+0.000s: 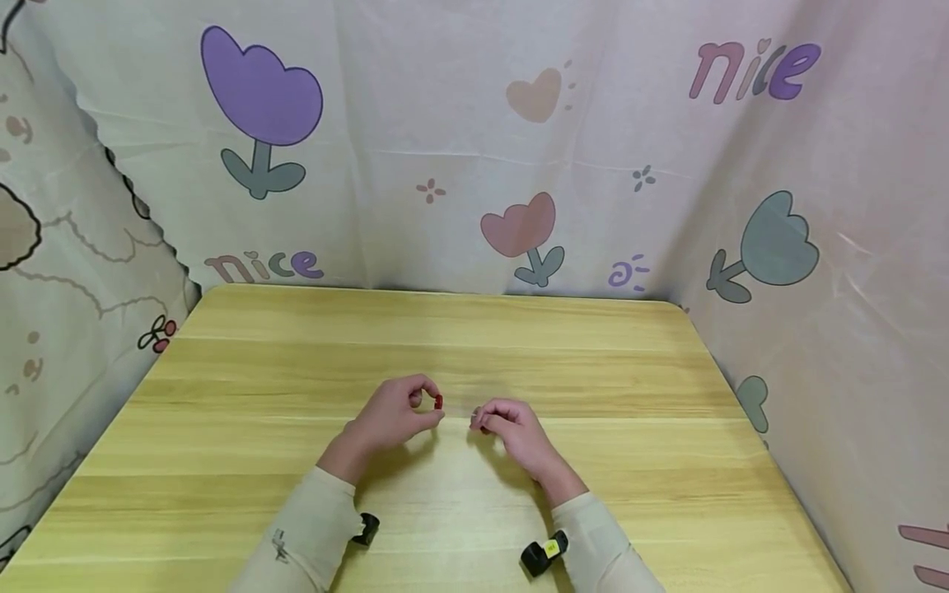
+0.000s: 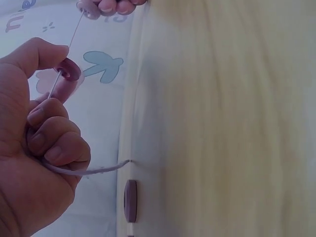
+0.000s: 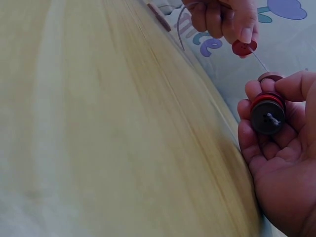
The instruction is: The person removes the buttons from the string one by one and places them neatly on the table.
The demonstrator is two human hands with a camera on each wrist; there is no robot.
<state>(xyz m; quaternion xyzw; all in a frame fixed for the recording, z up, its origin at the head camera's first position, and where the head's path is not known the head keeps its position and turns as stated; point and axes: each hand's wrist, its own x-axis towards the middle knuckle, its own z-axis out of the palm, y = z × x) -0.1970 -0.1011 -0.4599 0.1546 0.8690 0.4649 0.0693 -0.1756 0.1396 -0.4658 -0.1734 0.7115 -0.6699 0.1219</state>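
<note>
My left hand pinches a red button between thumb and forefinger. A pale string runs through the button's hole, and its tail trails from the curled lower fingers. To the right, a short gap away, my right hand holds a stack of buttons threaded on the same string. A black button with the knotted string end faces the right wrist camera. Behind it are a red button and a brownish button near the thumb. Between the hands the string is taut.
The wooden table spreads beneath both hands. A flat brownish piece appears beside the string's tail; its kind is unclear. Printed cloth hangs behind the table and at both sides. Black wrist cameras sit by the sleeves.
</note>
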